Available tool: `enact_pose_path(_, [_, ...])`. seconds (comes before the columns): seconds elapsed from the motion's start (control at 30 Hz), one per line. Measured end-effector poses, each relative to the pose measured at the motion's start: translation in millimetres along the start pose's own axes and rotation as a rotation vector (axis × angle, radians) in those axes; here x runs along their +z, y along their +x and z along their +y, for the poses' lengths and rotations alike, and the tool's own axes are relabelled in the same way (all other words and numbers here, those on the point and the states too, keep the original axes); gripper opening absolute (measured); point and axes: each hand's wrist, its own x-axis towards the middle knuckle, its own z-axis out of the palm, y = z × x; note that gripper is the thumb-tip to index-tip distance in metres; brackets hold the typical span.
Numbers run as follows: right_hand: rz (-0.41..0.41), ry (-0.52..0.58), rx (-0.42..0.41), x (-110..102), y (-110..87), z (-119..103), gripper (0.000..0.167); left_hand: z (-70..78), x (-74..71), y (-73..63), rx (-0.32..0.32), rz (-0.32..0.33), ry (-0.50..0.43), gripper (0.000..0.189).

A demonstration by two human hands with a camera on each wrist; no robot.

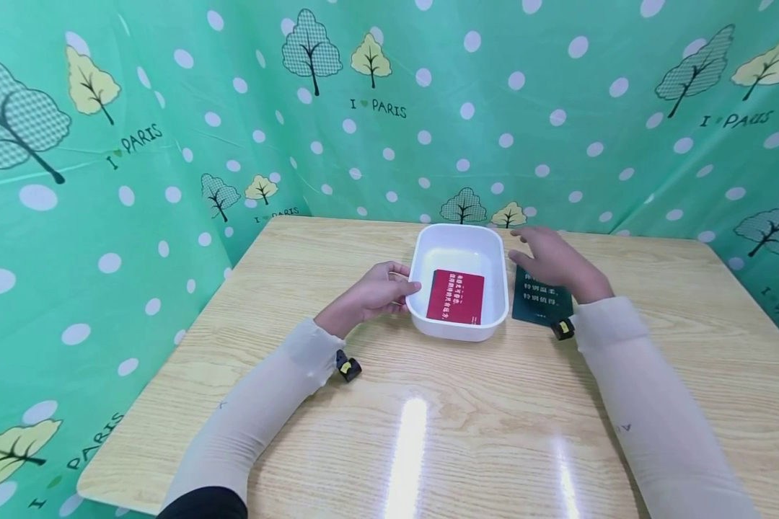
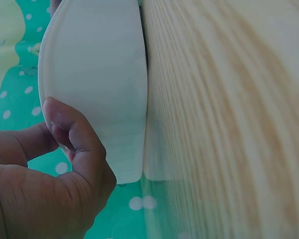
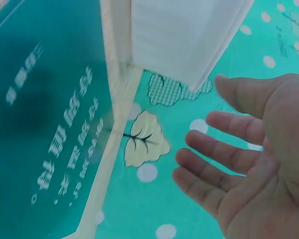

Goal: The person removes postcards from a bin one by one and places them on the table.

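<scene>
A white plastic basin [image 1: 459, 241] stands on the table, and a red card [image 1: 456, 297] with white lettering lies inside it. My left hand [image 1: 386, 292] grips the basin's left rim, thumb at the edge and fingers along the outer wall. In the left wrist view, that hand [image 2: 70, 159] is bent around the rim. On the right, a dark green card [image 1: 540, 303] with white lettering lies flat beside the basin. Above its far end is my right hand [image 1: 552, 259], holding nothing. The right wrist view shows its fingers [image 3: 224, 149] spread and relaxed near the basin's corner.
The light wood table [image 1: 480, 425] reaches back to a green curtain [image 1: 389, 144] printed with trees and dots. A black band with a yellow mark sits at each wrist, over pale sleeves [image 1: 260, 411].
</scene>
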Motion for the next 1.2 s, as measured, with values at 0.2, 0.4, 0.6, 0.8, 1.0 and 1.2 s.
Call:
enact_pose_path(0.2, [0.067, 0.000, -0.055, 6, 2.5, -13, 0.054, 0.3, 0.1, -0.9, -0.001, -0.001, -0.003, 0.041])
enact_pose_path(0.4, [0.087, -0.010, -0.102, 16, 7.9, -24, 0.058, 0.9, -0.4, -1.4, 0.005, 0.001, -0.006, 0.045])
enact_pose_path(0.6, [0.041, -0.034, -0.086, 28, 11.0, -40, 0.067, 0.5, -0.7, -1.1, 0.006, -0.004, -0.005, 0.048])
enact_pose_path(0.8, [0.002, -0.010, -0.110, 36, 9.6, -49, 0.072, 1.0, -0.3, -1.5, 0.001, -0.007, -0.003, 0.042])
enact_pose_path(1.0, [-0.067, -0.010, -0.128, 40, 9.6, -55, 0.074, 1.5, -0.3, -1.5, 0.004, -0.004, -0.005, 0.042])
enact_pose_path(1.2, [-0.156, -0.031, -0.076, 44, 10.0, -59, 0.084, 1.3, 0.3, -1.8, 0.004, -0.001, -0.012, 0.042])
